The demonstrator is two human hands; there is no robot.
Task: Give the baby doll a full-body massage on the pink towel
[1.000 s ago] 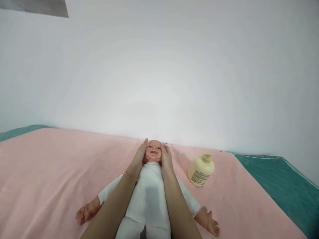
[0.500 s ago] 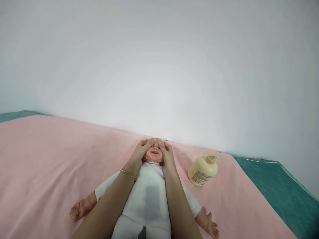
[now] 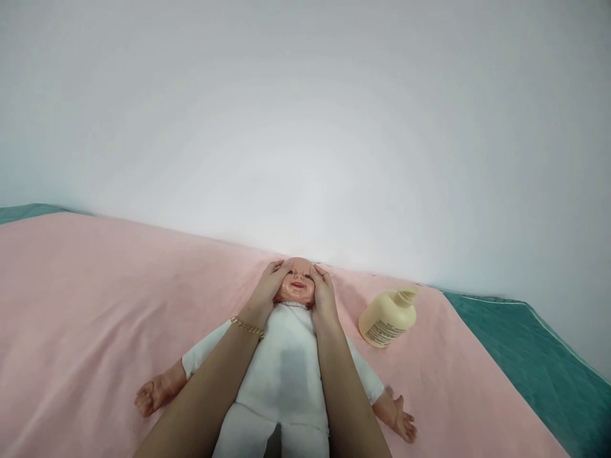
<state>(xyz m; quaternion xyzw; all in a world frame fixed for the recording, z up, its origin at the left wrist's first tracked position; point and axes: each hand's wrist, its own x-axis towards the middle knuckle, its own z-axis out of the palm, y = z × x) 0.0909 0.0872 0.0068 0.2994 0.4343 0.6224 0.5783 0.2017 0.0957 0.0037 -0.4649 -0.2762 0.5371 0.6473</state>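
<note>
A baby doll (image 3: 286, 356) with a white cloth body lies on its back, its head (image 3: 298, 289) towards the wall. My left hand (image 3: 270, 283), with a gold chain bracelet (image 3: 247, 328) at the wrist, is cupped round the left side of that head. On the other side my right hand (image 3: 324, 292) is cupped in the same way. Both thumbs rest near the temples, beside the eyes. The fingers curl round the sides, and their tips are partly hidden. My forearms lie along the doll's body, between its outspread arms.
A pale yellow bottle (image 3: 387, 317) with a pump-style top stands right of the doll. Pink cloth (image 3: 105, 299) with soft creases covers the surface, and a green sheet (image 3: 534, 343) shows at its right edge. A plain white wall (image 3: 305, 127) rises just behind the doll's head.
My thumbs have slid outward from the doll's brow to its temples, uncovering its eyes and forehead. The whole scene sits slightly higher in the view. The bottle stays in its place on the cloth.
</note>
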